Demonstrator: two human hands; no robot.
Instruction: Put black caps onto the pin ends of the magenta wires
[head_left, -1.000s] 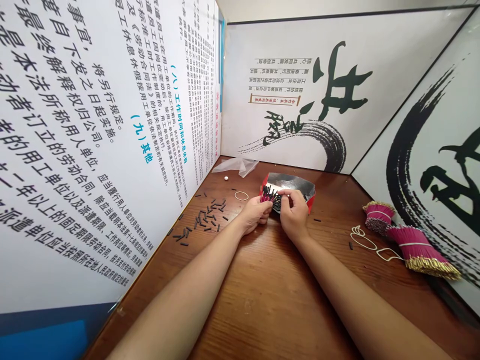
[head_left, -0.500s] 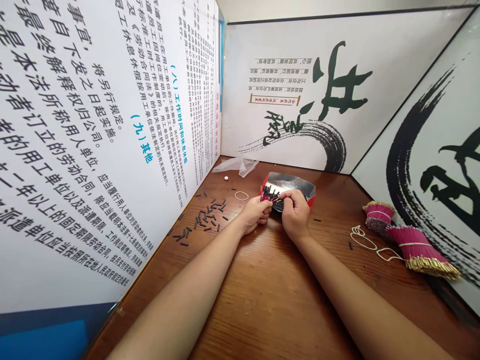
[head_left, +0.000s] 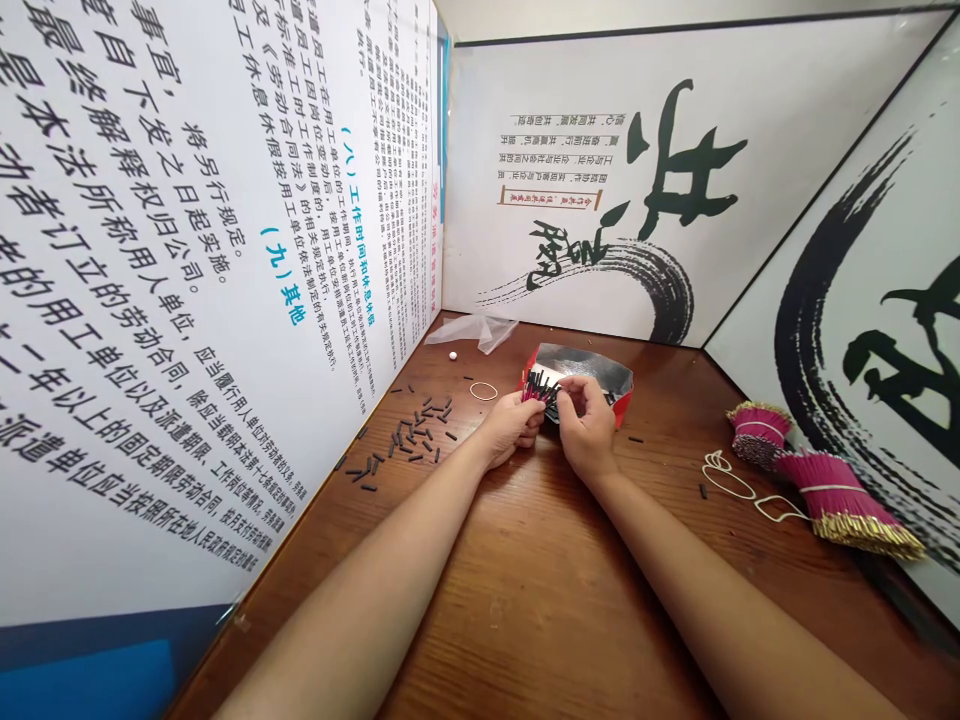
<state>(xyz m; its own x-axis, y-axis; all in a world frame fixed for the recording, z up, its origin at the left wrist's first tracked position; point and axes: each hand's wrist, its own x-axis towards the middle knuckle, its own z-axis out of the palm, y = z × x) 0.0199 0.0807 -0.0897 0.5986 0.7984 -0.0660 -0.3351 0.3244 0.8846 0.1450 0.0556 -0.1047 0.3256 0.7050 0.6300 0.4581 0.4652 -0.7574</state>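
Observation:
My left hand (head_left: 517, 430) is closed around a small bunch of magenta wires (head_left: 531, 393), several with black sleeves on their upper ends. Close beside it on the right, my right hand (head_left: 589, 425) has its thumb and fingers bent together at the bunch; whether a piece sits between the fingertips is too small to make out. Both hands are at the near side of an open red box (head_left: 624, 405) with a silvery inside. Black pieces lie in the box, partly hidden behind my hands.
Many short black tubes (head_left: 412, 440) lie scattered on the brown table (head_left: 495, 600) at left. Nearby are a rubber band (head_left: 483, 391), a clear plastic bag (head_left: 480, 330) and a white bead (head_left: 452, 356). Two magenta wire bundles (head_left: 832, 490) and loose bands (head_left: 727, 475) lie right. Printed panels (head_left: 555, 90) enclose the table.
My right hand has shifted slightly left and its fingers have curled in closer to the bunch. The left hand stays in place with the wires.

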